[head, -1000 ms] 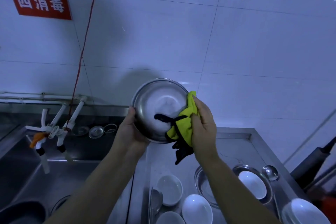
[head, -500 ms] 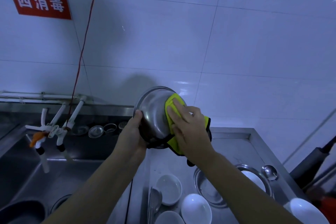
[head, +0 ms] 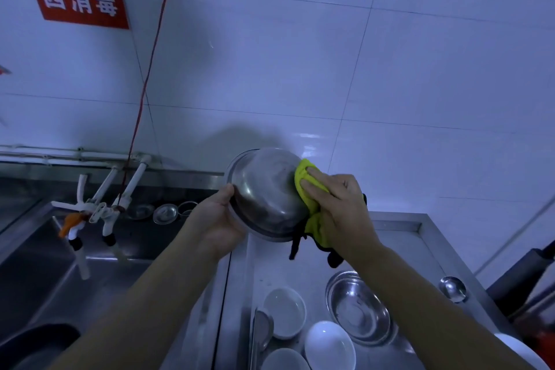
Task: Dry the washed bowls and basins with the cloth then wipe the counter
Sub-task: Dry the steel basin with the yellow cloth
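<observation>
Nearest to me, along the steel desk, white bowls and a second steel basin sit open side up and are, I judge, not yet dried. Above them the left hand grips the rim of the steel basin, held in the air over the desk's left edge beside the sink. The right hand presses the yellow cloth against the basin's outer wall, its fingers fairly straight and flat on the fabric. To dry it well, I would keep the left grip firm on the rim, turn the basin bit by bit, and sweep the cloth around the whole curve from base to rim. The basin is tipped on its side: its mouth faces left and away, its rounded bottom toward the right hand, so the axis runs roughly left to right. Beyond stands the tiled wall.
</observation>
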